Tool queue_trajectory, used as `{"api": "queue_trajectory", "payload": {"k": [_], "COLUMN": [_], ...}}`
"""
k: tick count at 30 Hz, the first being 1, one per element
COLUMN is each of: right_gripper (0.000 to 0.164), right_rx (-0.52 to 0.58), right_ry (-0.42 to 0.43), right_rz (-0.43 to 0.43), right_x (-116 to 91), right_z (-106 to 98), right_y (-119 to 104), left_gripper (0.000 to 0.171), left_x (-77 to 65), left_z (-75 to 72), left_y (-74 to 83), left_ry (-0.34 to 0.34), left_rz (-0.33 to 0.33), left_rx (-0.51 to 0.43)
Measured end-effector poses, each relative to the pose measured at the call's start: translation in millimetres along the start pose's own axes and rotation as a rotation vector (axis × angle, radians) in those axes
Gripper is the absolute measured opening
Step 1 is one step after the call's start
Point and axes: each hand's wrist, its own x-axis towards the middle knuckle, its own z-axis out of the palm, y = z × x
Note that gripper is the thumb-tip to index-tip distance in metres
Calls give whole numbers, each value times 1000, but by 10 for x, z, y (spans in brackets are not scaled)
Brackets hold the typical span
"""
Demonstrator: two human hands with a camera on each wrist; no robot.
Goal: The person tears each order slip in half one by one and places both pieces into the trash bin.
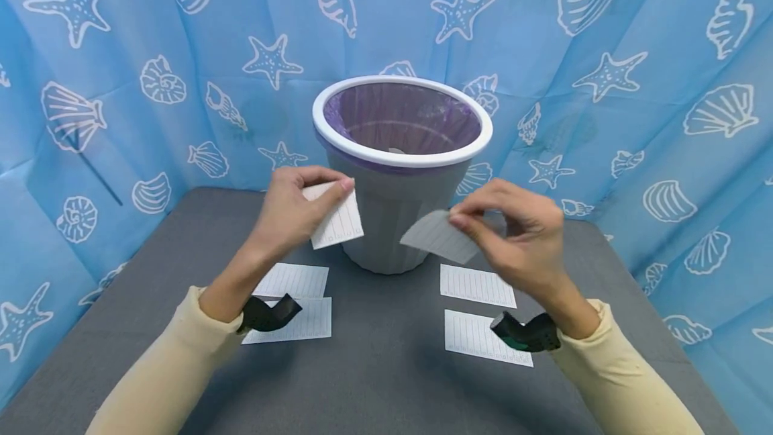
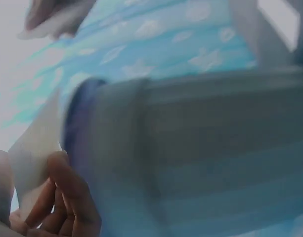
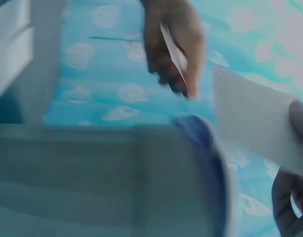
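In the head view my left hand pinches a lined paper slip between thumb and fingers, in front of the bin's left side. A second lined slip, bent into a curve, is pinched by my right hand on the bin's right. Both slips are in the air, below the rim of the grey trash bin. The bin has a white rim and a purple liner. The right wrist view shows the right slip broadside; the left wrist view is blurred.
On the grey table lie two lined slips at left, a farther one and a nearer one, and two at right, one farther and one nearer. A blue seashell curtain hangs behind.
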Motion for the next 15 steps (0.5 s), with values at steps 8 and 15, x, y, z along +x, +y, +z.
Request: {"api": "queue_trajectory", "payload": {"k": [8,15], "right_gripper": [9,19], "right_rx": [-203,-242], "right_ry": [144,56], "right_rz": [362,780], "right_x": [961,1567], "right_z": [-441,-424], "right_y": [171,679], "left_gripper": [23,28], "left_x": [711,1461], "left_z": [-256,-81], "left_y": [765,959], "left_ry": [170,19], "left_rz": [29,-227], "left_rx": [-25,160]}}
